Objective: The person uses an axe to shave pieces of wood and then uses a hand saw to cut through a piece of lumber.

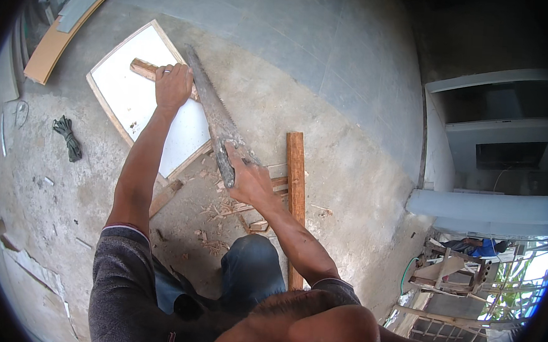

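Showing bare skin [333, 331] and a dark gray sleeve [123, 274] nearest the camera, along the lower edge of the frame. With left hand [174, 86], left of the upper middle, clasping a wooden stick [143, 68], fingers curled over and close together, wearing a ring. With right hand [248, 181], near the middle, gripping a handsaw [216, 108] by the handle, index finger stretched along it and the others folded round. Laying the stick across a white panel [118, 96] edged with pale wood, at upper left, with specks scattered on top. Looking reddish-brown and rough, in the stick's case; gray, stained and toothed along the right edge, in the saw's, pointing toward the top of the frame. Cannot tell whether touching blade to stick. Just right of center, lying lengthwise: a brown beam [295, 185]. Below the saw, littering the floor: wood scraps [216, 211].
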The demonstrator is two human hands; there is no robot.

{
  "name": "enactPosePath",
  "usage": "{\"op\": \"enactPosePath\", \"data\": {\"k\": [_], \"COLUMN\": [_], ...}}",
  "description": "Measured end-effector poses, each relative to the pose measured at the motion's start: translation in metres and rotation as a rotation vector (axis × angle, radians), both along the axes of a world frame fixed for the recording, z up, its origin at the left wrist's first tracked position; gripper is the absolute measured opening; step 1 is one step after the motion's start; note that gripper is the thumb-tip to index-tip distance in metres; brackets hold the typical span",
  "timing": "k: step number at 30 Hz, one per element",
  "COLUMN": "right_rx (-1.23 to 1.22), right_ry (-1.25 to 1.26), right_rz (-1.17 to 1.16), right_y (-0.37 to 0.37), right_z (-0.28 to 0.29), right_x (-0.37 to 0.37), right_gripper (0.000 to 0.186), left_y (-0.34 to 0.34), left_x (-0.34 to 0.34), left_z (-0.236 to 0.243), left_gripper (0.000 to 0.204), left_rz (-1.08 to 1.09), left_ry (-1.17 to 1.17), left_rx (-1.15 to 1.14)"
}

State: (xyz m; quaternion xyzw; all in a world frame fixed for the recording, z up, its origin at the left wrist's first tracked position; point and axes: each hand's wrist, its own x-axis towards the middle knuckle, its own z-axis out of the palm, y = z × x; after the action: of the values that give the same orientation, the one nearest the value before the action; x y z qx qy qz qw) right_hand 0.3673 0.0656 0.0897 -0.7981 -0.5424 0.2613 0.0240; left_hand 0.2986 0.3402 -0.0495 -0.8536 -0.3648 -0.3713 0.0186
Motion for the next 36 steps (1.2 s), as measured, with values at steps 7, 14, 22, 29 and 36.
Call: {"op": "enactPosePath", "data": {"k": [7, 14, 22, 29, 36], "right_rx": [0.005, 0.264, 0.250, 0.143, 0.113], "right_ry": [0.084, -0.018, 0.009, 0.109, 0.194], "right_rz": [-0.134, 0.000, -0.050, -0.093, -0.153], "right_y": [-0.011, -0.052, -0.062, -0.029, -0.009], "right_z": [-0.004, -0.022, -0.017, 0.010, 0.000], "right_x": [0.003, -0.009, -0.017, -0.014, -0.011], "right_gripper": [0.089, 0.086, 0.086, 0.089, 0.092], "left_y": [-0.007, 0.003, -0.002, 0.008, 0.015], "left_x": [0.006, -0.005, 0.009, 0.002, 0.004], "left_z": [0.007, 0.011, 0.015, -0.013, -0.021], "left_gripper": [0.018, 0.019, 0.022, 0.033, 0.043], "left_rz": [-0.025, -0.013, -0.060, 0.030, 0.025], "left_ry": [-0.030, -0.026, 0.042, 0.198, 0.252], "left_rx": [-0.027, -0.006, 0.058, 0.004, -0.033]}}
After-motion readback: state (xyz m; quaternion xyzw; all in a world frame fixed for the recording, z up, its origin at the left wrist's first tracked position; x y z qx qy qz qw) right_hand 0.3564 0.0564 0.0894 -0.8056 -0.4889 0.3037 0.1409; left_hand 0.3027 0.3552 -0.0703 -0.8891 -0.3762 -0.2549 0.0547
